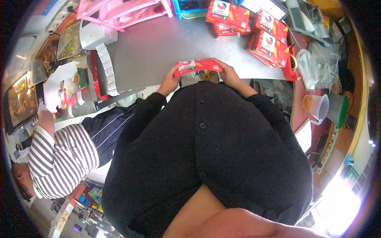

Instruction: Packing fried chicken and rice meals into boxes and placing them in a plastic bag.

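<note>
Between my hands, at the near edge of the metal counter, is a red printed food carton (203, 64) with a white label patch. My left hand (170, 82) grips its left end, and my right hand (230, 76) has hold of the right end. The carton is seen almost edge-on, so whether it is folded open cannot be told. Below it, close to my dark buttoned top, something clear and brownish shows in part. Similar red cartons lie stacked at the far right, including a front pile (272, 47) and a back pile (228, 16).
A label printer (95, 35) with a hanging label strip (105, 65) stands at left. Pink plastic racks (123, 14) line the far edge. Plastic bags (323, 59) and a clear measuring jug (316, 106) are at right. A person in a striped top (69, 158) works at left.
</note>
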`<action>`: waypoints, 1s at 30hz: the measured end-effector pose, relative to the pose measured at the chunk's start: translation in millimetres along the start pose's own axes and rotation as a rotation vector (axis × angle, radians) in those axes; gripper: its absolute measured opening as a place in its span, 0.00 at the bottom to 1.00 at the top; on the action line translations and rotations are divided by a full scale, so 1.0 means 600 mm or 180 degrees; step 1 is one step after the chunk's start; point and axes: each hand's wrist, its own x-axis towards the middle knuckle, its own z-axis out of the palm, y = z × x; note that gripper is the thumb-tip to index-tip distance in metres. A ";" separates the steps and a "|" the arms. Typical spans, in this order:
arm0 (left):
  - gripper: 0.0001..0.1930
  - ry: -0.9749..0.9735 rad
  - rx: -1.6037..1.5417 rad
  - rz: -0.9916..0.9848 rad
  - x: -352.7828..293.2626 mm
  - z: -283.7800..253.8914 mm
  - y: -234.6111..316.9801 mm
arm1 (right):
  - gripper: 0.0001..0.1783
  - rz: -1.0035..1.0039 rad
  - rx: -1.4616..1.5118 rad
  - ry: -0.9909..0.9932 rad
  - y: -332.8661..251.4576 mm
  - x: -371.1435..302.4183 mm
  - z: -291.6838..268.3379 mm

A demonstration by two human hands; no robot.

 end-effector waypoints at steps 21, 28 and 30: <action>0.39 -0.0671 0.1316 0.0101 0.031 0.015 0.008 | 0.32 -0.0353 -0.0694 -0.0849 0.080 0.032 -0.001; 0.36 0.0140 0.3353 0.1048 0.030 0.075 0.056 | 0.28 -0.1152 -0.1629 -0.0340 0.058 0.006 -0.006; 0.28 -0.0037 0.3326 0.1286 0.052 0.106 0.039 | 0.25 -0.0430 -0.1300 -0.0457 0.063 -0.037 -0.044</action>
